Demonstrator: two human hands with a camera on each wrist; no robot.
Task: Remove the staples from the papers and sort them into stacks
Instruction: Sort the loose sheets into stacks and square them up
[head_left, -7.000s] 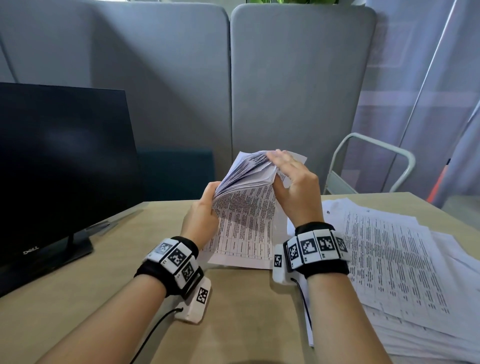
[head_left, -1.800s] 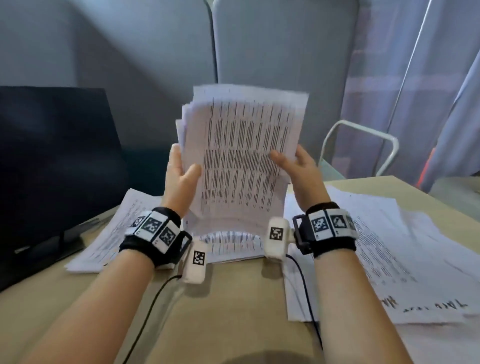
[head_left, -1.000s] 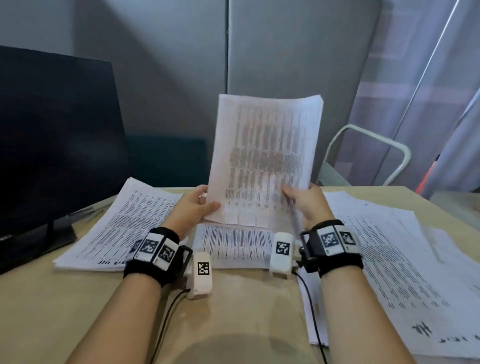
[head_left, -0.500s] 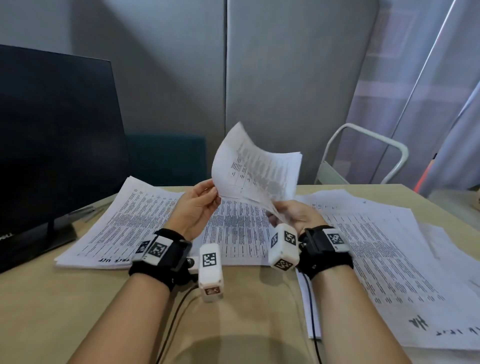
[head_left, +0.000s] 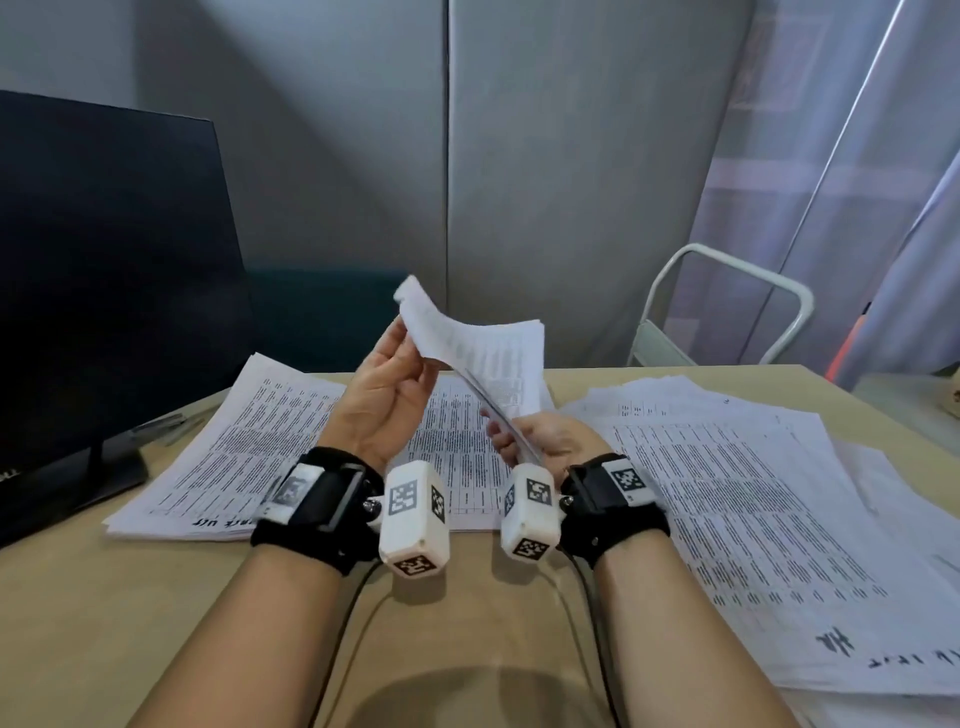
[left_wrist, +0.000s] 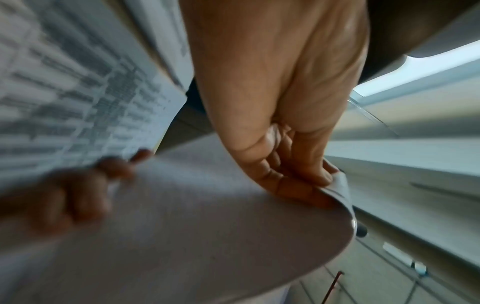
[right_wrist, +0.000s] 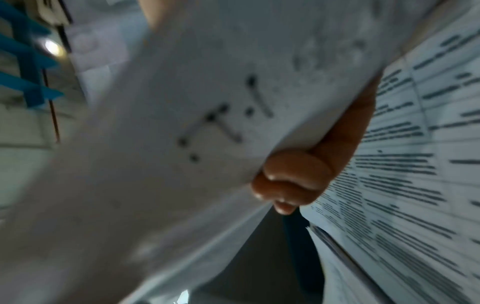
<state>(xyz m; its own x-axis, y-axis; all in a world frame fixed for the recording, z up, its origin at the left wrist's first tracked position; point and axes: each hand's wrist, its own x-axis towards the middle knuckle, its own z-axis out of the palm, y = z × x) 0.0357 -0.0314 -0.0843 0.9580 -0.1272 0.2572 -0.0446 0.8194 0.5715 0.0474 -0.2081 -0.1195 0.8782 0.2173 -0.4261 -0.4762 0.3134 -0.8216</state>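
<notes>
A bundle of printed sheets (head_left: 483, 358) hangs above the middle of the table, bent and turned nearly edge-on. My left hand (head_left: 387, 395) pinches its upper left corner between thumb and fingers (left_wrist: 301, 174). Lower down, my right hand (head_left: 540, 441) grips the near corner, its fingers (right_wrist: 293, 176) curled under the paper. In the right wrist view the sheet (right_wrist: 207, 123) shows several small dark holes and marks, blurred. A flat stack (head_left: 249, 447) lies on the table to the left, another stack (head_left: 462, 457) lies beneath the hands, and a wide spread of papers (head_left: 753, 519) covers the right.
A dark monitor (head_left: 104, 291) stands on the left of the wooden table (head_left: 130, 623). Grey partition panels (head_left: 571, 182) rise behind. A white metal chair frame (head_left: 727, 306) sits beyond the far right edge. Cables run from both wristbands toward me.
The bundle has come down from upright and twisted nearly edge-on. My left hand rose with the top corner while my right hand dropped lower. A stack now lies on the left.
</notes>
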